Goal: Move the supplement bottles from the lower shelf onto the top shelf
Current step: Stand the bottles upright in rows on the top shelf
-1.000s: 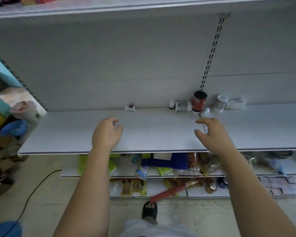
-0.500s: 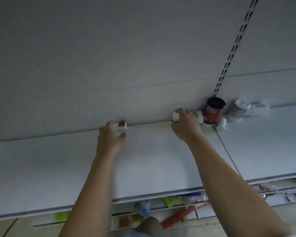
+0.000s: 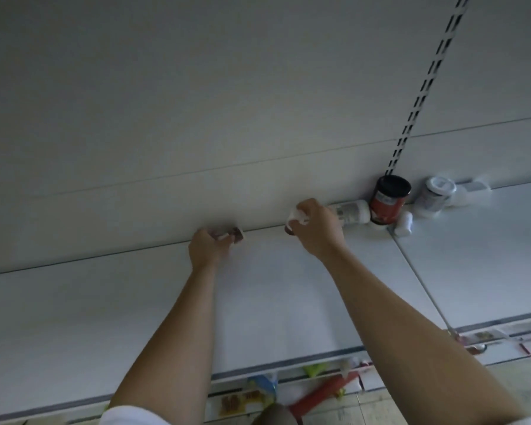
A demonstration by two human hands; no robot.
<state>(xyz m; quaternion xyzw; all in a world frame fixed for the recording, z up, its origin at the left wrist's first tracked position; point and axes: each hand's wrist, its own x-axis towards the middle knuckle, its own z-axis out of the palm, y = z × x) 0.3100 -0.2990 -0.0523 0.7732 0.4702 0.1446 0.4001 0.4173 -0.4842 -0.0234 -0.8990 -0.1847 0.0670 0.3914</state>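
My left hand point(image 3: 207, 248) is closed around a small white bottle with a brown end point(image 3: 235, 235) at the back of the white shelf point(image 3: 105, 317). My right hand point(image 3: 316, 230) grips another small white bottle point(image 3: 296, 217) just right of it. Beside that hand a white bottle point(image 3: 353, 211) lies on its side against the back wall. A red jar with a black lid point(image 3: 388, 200) stands next to it, then a small white bottle point(image 3: 403, 223), a grey bottle with a white cap point(image 3: 436, 194) and more white ones point(image 3: 472, 191).
A slotted upright point(image 3: 423, 84) runs up the back panel. A seam point(image 3: 417, 280) divides the shelf into two boards. Below the front edge, lower shelves hold colourful packets point(image 3: 261, 391) and a red stick-shaped item point(image 3: 322, 391).
Both hands reached from the shelf's front edge to the back wall. The left closed on the brown-ended bottle, the right on the small white bottle. The view moved closer and leftward.
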